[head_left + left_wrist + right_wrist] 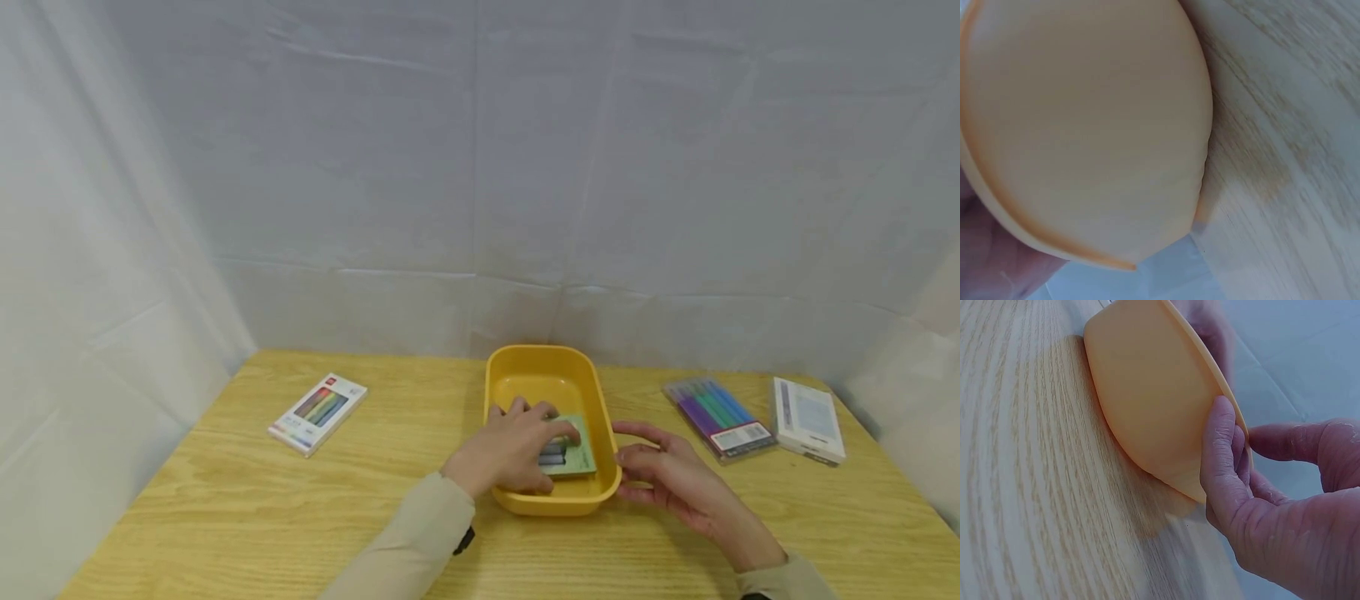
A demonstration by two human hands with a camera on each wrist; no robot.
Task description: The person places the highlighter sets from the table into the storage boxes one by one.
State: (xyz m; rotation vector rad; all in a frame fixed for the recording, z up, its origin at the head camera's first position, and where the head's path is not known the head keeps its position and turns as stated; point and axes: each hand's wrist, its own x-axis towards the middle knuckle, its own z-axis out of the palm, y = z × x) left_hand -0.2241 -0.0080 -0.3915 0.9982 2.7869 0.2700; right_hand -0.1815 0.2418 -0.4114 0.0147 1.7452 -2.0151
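Note:
A yellow plastic bin [543, 504] stands on the table, a green box with a window of stick-shaped pieces [579, 458] lying flat inside it. Reaching in from the left, my left hand [513, 446] grips this box from above, fingers bent across it and thumb near its front edge. In the left wrist view, the bin's outer wall [1091, 125] covers most of that hand. My right hand [678, 483] is at the bin's right side. Its thumb [1279, 442] meets the rim while a finger [1217, 444] lies against the outer wall, pinching the edge.
On the left of the table lies a white box with a window of coloured sticks [318, 414]. To the right are a clear pack of purple, green and blue pens [716, 417] and a white box [808, 419]. Pale sheeting [420, 208] hangs behind the table.

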